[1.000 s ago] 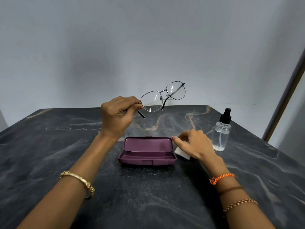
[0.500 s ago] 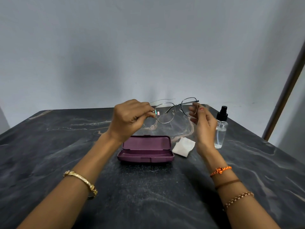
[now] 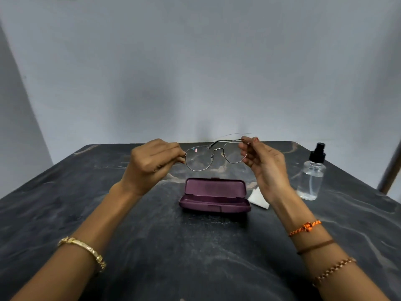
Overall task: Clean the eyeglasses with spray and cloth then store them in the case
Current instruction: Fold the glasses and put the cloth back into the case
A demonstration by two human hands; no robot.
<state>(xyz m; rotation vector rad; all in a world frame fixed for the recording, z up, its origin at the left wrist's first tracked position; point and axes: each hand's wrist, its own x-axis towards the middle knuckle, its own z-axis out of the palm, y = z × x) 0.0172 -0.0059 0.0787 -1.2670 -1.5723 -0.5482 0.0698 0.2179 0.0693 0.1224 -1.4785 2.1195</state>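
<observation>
Above the open case (image 3: 213,197), your hands pinch the glasses (image 3: 213,156) by both ends; fingers (image 3: 244,152) on the lens may smudge it.

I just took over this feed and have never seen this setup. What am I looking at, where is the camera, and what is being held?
There is no machine: a person works with two bare hands. The single picture comes from a camera worn on their head, looking forward and down. The left hand and right hand hold metal-framed eyeglasses by their two ends, above the dark marble-patterned table. On it lie an open purple glasses case, a white cloth partly hidden behind the right wrist, and a clear spray bottle with a black top.
</observation>
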